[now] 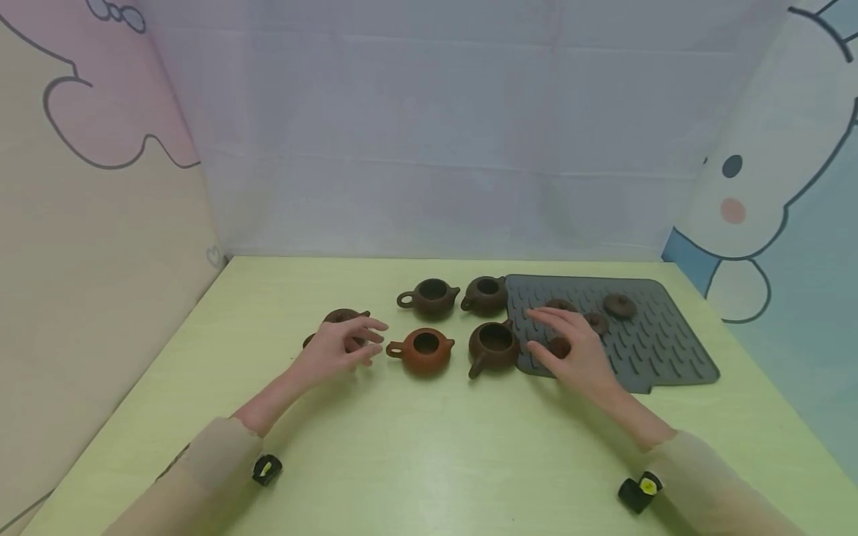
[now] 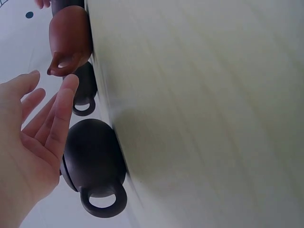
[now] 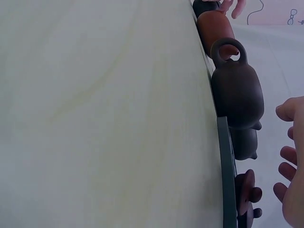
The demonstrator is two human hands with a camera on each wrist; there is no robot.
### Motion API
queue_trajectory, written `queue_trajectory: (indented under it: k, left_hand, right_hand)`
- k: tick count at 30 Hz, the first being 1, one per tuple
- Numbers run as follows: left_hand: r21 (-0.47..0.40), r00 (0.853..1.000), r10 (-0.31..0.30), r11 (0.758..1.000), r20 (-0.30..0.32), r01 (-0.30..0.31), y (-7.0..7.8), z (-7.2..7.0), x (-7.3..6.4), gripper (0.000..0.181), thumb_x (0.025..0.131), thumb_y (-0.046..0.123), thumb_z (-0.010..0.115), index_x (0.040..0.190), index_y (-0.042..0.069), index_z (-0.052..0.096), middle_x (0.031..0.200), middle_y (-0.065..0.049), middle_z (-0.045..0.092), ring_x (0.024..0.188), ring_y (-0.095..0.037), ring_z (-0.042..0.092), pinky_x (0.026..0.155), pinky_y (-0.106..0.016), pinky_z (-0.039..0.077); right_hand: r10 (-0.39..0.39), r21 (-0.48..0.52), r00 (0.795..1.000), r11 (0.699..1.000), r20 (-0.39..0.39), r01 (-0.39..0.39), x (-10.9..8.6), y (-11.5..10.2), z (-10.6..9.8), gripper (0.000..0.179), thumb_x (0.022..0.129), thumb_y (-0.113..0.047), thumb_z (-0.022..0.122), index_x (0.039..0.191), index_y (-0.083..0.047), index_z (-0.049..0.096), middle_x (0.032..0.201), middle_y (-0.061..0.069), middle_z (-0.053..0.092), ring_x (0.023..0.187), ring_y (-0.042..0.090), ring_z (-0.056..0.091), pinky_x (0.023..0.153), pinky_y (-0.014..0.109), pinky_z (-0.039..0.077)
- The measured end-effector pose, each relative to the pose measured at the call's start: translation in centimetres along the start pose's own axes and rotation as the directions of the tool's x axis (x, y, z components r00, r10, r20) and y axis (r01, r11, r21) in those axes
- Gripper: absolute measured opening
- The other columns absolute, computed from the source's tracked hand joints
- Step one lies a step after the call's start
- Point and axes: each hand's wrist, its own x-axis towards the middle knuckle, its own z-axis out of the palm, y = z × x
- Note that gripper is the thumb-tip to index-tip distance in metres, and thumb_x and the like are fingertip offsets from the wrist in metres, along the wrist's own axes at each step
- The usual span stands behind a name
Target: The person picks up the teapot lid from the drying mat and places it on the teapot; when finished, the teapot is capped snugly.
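Note:
My left hand [image 1: 338, 350] hovers with fingers loosely extended beside a dark brown teapot [image 2: 95, 156], whose top is partly hidden behind it in the head view. This teapot seems to have its lid on. Just right of those fingers stands a reddish-brown teapot [image 1: 427, 353] with an uncovered mouth. Over the left part of a grey mat my right hand [image 1: 576, 353] is held, thumb and fingers apart and holding nothing. Close to its thumb is a dark lidless teapot [image 1: 494, 347]. Under and behind that hand lie small lids, including a round knobbed lid [image 1: 620, 306].
Two more lidless dark teapots stand farther back, a left one [image 1: 432, 298] and a right one [image 1: 485, 295] by the mat's edge. The ridged grey mat [image 1: 670, 350] covers the table's right side. A pale curtain [image 1: 429, 149] hangs behind the yellow-green table [image 1: 402, 461].

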Motion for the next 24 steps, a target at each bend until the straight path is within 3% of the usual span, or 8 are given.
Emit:
queue_trajectory:
  k: [12, 19, 24]
  left_hand:
    - [0.033, 0.997, -0.044, 0.999, 0.057, 0.042, -0.2, 0.8, 0.5, 0.034, 0.092, 0.014, 0.069, 0.125, 0.011, 0.065, 0.104, -0.014, 0.077, 0.064, -0.013, 0.072, 0.05, -0.026, 0.055]
    - [0.05, 0.998, -0.042, 0.998, 0.055, 0.039, 0.0, 1.0, 0.6, 0.028, 0.092, 0.013, 0.069, 0.12, 0.01, 0.067, 0.101, -0.014, 0.077, 0.062, -0.013, 0.072, 0.049, -0.025, 0.053]
    - [0.081, 0.998, -0.047, 0.996, 0.047, 0.043, 0.2, 1.1, 0.7, 0.024, 0.092, 0.014, 0.07, 0.115, 0.017, 0.069, 0.101, -0.012, 0.077, 0.061, -0.012, 0.071, 0.048, -0.024, 0.051]
  right_hand:
    - [0.055, -0.079, 0.997, 0.996, 0.056, -0.05, -1.3, 2.2, -1.7, 0.047, 0.084, -0.013, 0.077, 0.129, -0.012, 0.064, 0.131, 0.016, 0.061, 0.122, 0.037, 0.051, 0.097, 0.062, 0.041]
    - [0.079, -0.134, 0.993, 0.989, 0.085, -0.067, -1.9, 3.0, -2.6, 0.045, 0.084, -0.011, 0.076, 0.127, -0.009, 0.065, 0.128, 0.016, 0.062, 0.12, 0.037, 0.053, 0.095, 0.061, 0.044]
    - [0.063, -0.197, 0.993, 0.979, 0.098, -0.043, -2.3, 3.3, -3.1, 0.038, 0.082, -0.008, 0.077, 0.119, -0.006, 0.068, 0.122, 0.017, 0.065, 0.113, 0.037, 0.056, 0.092, 0.058, 0.046]
